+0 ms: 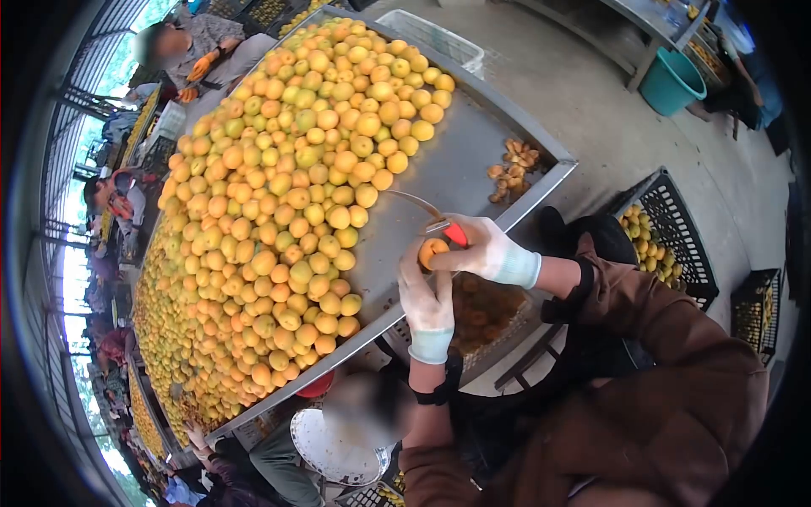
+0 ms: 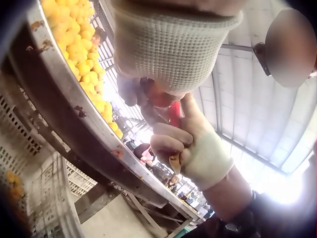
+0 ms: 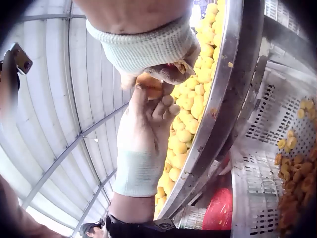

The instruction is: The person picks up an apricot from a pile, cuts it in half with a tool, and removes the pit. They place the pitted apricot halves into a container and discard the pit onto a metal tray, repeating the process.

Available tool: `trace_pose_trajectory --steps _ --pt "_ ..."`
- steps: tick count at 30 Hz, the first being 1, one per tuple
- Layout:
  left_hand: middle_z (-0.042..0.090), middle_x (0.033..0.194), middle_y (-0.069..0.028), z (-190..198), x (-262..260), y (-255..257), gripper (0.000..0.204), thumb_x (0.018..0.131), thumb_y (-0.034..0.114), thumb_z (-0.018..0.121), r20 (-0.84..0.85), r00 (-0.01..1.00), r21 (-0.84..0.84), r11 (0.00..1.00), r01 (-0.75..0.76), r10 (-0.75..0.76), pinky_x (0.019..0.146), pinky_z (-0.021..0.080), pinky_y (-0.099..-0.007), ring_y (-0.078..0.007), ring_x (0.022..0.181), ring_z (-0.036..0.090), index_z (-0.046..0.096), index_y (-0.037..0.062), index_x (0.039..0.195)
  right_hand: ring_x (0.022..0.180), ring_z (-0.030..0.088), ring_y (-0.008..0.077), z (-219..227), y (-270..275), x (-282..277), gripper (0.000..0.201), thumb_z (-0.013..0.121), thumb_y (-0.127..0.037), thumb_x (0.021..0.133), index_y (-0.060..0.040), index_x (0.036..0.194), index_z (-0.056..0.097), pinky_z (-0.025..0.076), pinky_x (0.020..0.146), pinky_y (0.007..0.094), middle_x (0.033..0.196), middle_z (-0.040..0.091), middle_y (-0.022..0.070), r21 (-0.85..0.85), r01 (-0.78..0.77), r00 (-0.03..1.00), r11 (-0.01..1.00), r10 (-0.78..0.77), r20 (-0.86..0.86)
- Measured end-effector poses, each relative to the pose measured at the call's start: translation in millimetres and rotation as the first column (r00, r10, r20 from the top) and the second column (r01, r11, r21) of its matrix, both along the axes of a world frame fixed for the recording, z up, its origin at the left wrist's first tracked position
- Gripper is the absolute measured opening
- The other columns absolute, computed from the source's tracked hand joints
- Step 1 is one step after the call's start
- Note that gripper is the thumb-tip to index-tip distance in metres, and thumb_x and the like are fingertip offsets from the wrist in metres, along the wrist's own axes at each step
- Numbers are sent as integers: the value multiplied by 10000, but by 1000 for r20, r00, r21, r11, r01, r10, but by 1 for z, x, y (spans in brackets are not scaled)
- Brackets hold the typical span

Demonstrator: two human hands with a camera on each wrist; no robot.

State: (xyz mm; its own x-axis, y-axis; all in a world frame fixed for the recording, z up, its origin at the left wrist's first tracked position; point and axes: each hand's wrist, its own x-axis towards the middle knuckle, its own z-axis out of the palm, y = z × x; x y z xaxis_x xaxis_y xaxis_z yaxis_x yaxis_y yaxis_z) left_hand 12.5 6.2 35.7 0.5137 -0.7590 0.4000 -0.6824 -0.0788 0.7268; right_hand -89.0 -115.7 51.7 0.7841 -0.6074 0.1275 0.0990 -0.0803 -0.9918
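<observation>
Both hands wear white knit gloves and meet over the near edge of the metal table (image 1: 389,253). My left hand (image 1: 427,296) grips an orange apricot (image 1: 433,251) in its fingers; the fruit also shows in the right wrist view between the two hands. In my right hand (image 1: 494,251) is a small tool with a red handle (image 1: 456,233) and a short metal end, close against the apricot. The left wrist view shows the red handle (image 2: 175,114) between the hands, and a brownish scrap (image 2: 175,163) at the right hand's curled fingers.
A large heap of apricots (image 1: 279,186) covers much of the table. Brown-orange pieces (image 1: 511,171) lie in its right corner. Below the near edge stands a white perforated crate (image 3: 255,188) with halved apricots (image 3: 297,178). Black crates (image 1: 667,228) stand at right; other people work at left.
</observation>
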Motion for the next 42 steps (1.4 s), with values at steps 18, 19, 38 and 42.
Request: trace_pose_trajectory --steps 18,19,38,42 --pt "583 1197 -204 -36 2 3 338 1011 225 443 10 980 26 980 -198 197 891 504 -393 -300 1003 622 523 -42 1204 569 567 233 -6 5 -2 123 616 -105 873 -48 980 630 461 522 313 758 604 97 222 -49 997 974 62 -52" --pt "578 1105 -136 -21 -3 -2 344 1024 255 414 -555 832 -179 974 -136 14 820 471 -335 -220 933 579 520 -23 1196 533 530 191 -11 5 2 135 603 -154 906 -33 962 624 422 495 292 691 568 69 381 -17 999 924 36 -41" --pt "564 897 -60 -5 24 3 353 1034 326 404 -843 497 -383 879 -283 -207 651 386 -282 -129 721 479 527 11 1133 849 620 217 135 48 -65 419 873 -248 717 4 937 621 490 735 327 926 616 119 586 -658 750 473 348 562" --pt "574 925 -63 -11 24 3 374 1041 299 381 -861 474 -343 899 -273 -184 624 380 -280 -119 709 479 526 -11 1191 940 592 195 44 107 -110 263 701 -180 860 -16 1044 607 446 851 324 994 614 57 476 -558 823 680 525 214"
